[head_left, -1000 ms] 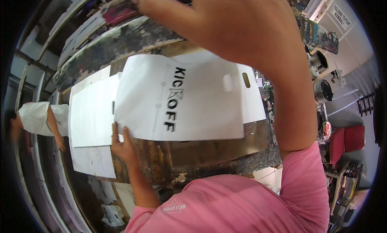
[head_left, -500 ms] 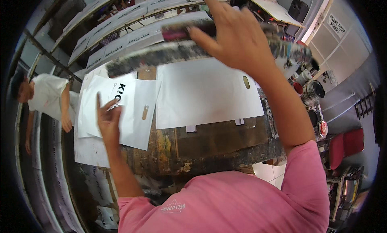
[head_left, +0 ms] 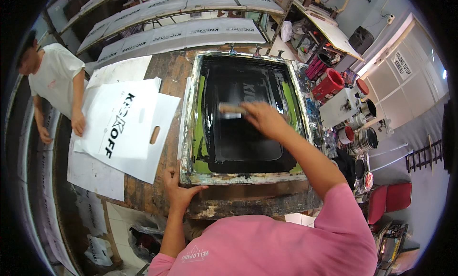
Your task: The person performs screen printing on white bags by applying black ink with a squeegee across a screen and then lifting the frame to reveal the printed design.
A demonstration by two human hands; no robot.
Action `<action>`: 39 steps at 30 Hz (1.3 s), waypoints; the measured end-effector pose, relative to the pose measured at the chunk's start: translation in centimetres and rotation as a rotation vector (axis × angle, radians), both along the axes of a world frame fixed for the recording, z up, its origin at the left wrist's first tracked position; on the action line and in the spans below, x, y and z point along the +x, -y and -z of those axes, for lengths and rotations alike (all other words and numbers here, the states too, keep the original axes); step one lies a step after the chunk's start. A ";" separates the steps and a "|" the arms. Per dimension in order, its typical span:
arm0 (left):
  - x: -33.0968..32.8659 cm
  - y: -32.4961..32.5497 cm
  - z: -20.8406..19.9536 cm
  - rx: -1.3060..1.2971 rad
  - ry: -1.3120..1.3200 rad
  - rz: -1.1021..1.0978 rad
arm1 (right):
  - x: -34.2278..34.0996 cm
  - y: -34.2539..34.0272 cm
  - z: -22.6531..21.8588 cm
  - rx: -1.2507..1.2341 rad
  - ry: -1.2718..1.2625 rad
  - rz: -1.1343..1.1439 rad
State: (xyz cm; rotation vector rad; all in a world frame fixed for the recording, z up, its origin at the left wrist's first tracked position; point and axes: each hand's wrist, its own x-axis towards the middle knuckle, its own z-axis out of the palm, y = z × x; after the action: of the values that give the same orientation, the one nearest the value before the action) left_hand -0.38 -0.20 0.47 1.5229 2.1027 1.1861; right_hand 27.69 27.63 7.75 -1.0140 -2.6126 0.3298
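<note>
A screen-printing frame [head_left: 243, 177] lies flat on the worktable, its mesh coated with black ink and showing green at both sides. My right hand [head_left: 267, 121] is closed around a squeegee [head_left: 233, 109] with a light wooden handle, over the middle of the mesh. Where the blade meets the ink is hard to make out. At the frame's near left corner is my left hand [head_left: 181, 192], thumb stretched along the near edge and fingers apart. White bags [head_left: 129, 121] with black lettering and oval handle holes lie stacked to the left.
A co-worker [head_left: 59, 80] stands at the left, one hand beside the bags. Racks [head_left: 171, 35] with printed white bags run along the back and left. Ink cans and tubs [head_left: 329, 83] crowd the right side, near a red chair [head_left: 389, 202]. The worktable [head_left: 143, 190] is ink-stained.
The raised frame has come down flat, covering the blank white bag. My right hand has moved nearer and now holds the squeegee. My left hand has gone from the stacked bags to the frame's corner.
</note>
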 end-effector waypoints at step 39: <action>0.5 0.0 -0.5 -0.010 0.008 0.002 | -0.3 16.4 -0.4 0.038 0.095 0.074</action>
State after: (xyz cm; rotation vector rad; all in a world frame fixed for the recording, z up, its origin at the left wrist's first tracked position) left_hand 0.09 -0.24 1.00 1.5132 2.0988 1.1776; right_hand 27.36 11.27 8.14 -1.1365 -2.6461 0.2190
